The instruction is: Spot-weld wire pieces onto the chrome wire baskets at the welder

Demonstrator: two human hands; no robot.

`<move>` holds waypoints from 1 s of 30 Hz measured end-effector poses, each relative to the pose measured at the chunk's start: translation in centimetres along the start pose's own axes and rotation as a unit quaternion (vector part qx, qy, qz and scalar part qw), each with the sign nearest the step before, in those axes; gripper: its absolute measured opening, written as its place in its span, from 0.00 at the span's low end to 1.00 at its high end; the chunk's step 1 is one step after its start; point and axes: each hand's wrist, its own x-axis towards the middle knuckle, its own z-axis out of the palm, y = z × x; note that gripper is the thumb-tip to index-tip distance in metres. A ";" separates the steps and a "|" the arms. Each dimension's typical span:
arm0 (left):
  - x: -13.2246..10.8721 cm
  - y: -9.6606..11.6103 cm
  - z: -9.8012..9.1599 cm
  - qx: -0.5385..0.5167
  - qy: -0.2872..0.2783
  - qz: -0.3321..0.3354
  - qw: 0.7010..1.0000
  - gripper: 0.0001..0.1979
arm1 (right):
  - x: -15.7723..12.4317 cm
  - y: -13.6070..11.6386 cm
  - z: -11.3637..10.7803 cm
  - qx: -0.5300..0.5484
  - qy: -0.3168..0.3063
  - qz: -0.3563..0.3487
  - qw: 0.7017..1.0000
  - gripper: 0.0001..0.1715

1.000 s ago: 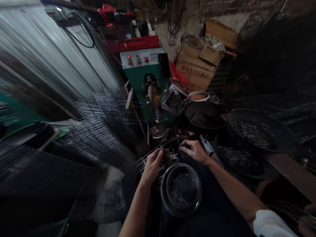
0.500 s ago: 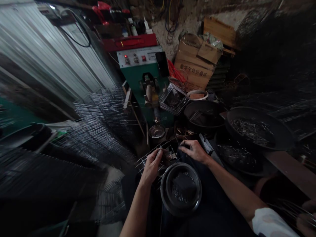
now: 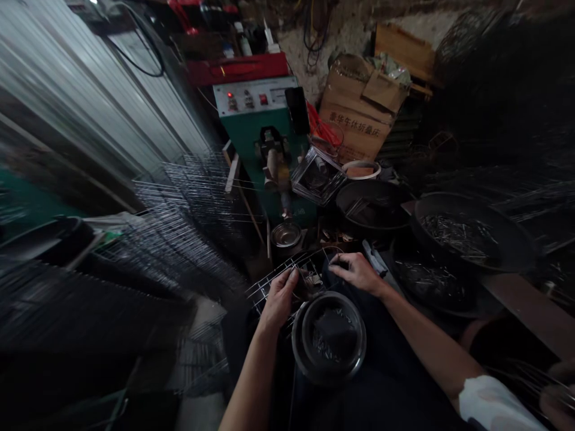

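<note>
A wire rack (image 3: 265,288) with a metal grid and a curved rim lies low in front of me, below the machine. My left hand (image 3: 279,298) is closed on its near edge, thumb on top. At the rack's right side, my right hand (image 3: 359,274) has thumb and fingers pinched together by the curved rim. Whatever is between those fingertips is too small and dark to make out. Between my forearms, on my lap, sits a round dark bowl (image 3: 298,344) with small metal pieces and a dark block inside.
Ahead stands a green machine (image 3: 242,129) with a lit red lamp, a small metal dish (image 3: 286,235) under its electrode. Stacked wire grids (image 3: 179,221) fill the left. On the right are wide pans (image 3: 516,245) of metal pieces. A cardboard box (image 3: 354,114) leans behind.
My right hand has shifted very slightly, its fingertips drawn a little closer together. My left hand stays on the rack. The view has moved slightly.
</note>
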 end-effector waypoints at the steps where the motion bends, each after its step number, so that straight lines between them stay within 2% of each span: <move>1: -0.1 -0.1 0.0 -0.004 0.000 -0.002 1.000 0.23 | -0.1 0.2 0.0 -0.002 -0.003 0.005 1.000 0.11; 10: -0.2 -0.8 0.3 -0.030 0.005 -0.023 0.999 0.23 | -0.5 1.2 0.2 -0.012 -0.018 0.022 1.000 0.10; 19: 0.1 -0.9 0.5 -0.028 -0.001 -0.015 0.999 0.24 | -0.3 0.9 0.0 -0.034 0.002 0.013 0.999 0.09; 30: -0.1 -1.2 0.6 -0.050 -0.002 -0.033 0.998 0.24 | -0.6 0.7 -0.7 -0.020 -0.033 0.031 0.999 0.10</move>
